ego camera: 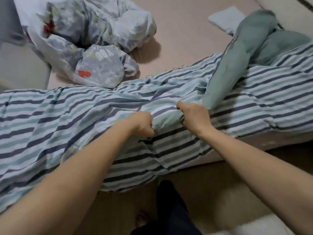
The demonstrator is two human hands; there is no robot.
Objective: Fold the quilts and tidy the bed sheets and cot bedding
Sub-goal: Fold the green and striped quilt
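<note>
A striped quilt (pixel 71 119) in blue, teal and white lies stretched across the near edge of the bed, hanging over its side. Its plain green underside (pixel 237 65) is turned up in a long twisted fold running to the far right. My left hand (pixel 144 124) grips a bunched green edge of this quilt, fingers curled tight. My right hand (pixel 193 114) grips the same edge a little to the right. A second quilt (pixel 88 36), white with grey and red print, lies crumpled at the far left of the bed.
The pink bed sheet (pixel 183 39) shows bare at the middle and back. A small folded white cloth (pixel 227 18) lies at the far right. A brown floor (pixel 211 184) and my dark-trousered leg (pixel 171 206) are below the bed edge.
</note>
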